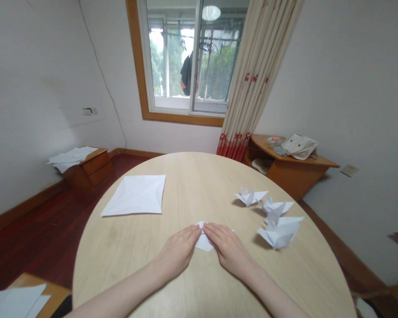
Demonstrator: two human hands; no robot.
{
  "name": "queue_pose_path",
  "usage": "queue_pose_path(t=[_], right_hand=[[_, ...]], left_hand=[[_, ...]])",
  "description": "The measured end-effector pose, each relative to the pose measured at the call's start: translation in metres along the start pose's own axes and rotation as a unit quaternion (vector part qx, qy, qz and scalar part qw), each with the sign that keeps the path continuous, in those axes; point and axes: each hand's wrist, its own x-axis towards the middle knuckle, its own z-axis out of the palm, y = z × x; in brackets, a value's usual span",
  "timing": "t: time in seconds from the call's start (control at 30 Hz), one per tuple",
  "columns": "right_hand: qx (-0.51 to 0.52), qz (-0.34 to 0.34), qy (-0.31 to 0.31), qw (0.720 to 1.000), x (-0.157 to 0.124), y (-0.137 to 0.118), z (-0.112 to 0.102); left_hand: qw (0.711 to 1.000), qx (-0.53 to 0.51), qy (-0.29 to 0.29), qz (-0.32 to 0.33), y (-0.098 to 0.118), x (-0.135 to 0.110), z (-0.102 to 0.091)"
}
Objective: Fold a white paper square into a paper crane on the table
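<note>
Centrally, folded paper (204, 242): small white piece lying flat on the round wooden table (192, 176), near its front edge, partly covered by both hands.
Left hand (179, 249): palm down, fingers extended, pressing the paper's left part.
Right hand (227, 247): palm down, fingers extended, pressing its right part; the two hands' fingertips nearly meet.
Flat sheet (135, 195): creased, left of centre, well apart.
Folded figures (281, 232): three, at right.

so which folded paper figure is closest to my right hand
The biggest one, nearest you and just right of your right hand; the two smaller ones sit farther back.
</note>
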Motion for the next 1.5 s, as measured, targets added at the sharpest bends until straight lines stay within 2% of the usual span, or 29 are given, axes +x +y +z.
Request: queue_pose_path(t=[0.2,0.4,0.57,0.77,0.9,1.1,1.2,1.5], right_hand=[[0.036,0.016,-0.038,0.999,-0.004,0.006,0.012],[0.103,0.065,-0.075,0.99,-0.002,0.001,0.012],[0.122,0.084,-0.07,0.986,0.0,-0.003,0.013],[0.102,0.095,-0.081,0.987,0.002,-0.002,0.016],[0.085,0.1,-0.101,0.986,0.003,-0.003,0.01],[0.058,0.133,-0.141,0.979,0.005,-0.007,0.002],[0.051,0.144,-0.15,0.977,0.005,-0.007,0.002],[0.033,0.194,-0.132,0.972,0.001,-0.002,0.011]], left_hand=[[0.998,0.054,-0.029,-0.014,0.006,-0.001,0.008],[0.996,0.068,-0.035,-0.045,0.014,-0.004,0.011],[0.993,0.069,-0.075,-0.051,0.017,-0.005,0.009],[0.992,0.062,-0.086,-0.065,0.018,-0.002,0.004],[0.99,0.048,-0.108,-0.071,0.018,-0.001,0.001],[0.992,0.024,-0.107,-0.069,0.017,-0.002,-0.001],[0.989,0.011,-0.13,-0.071,0.016,-0.002,-0.004],[0.986,-0.038,-0.158,-0.047,0.006,0.0,-0.017]])
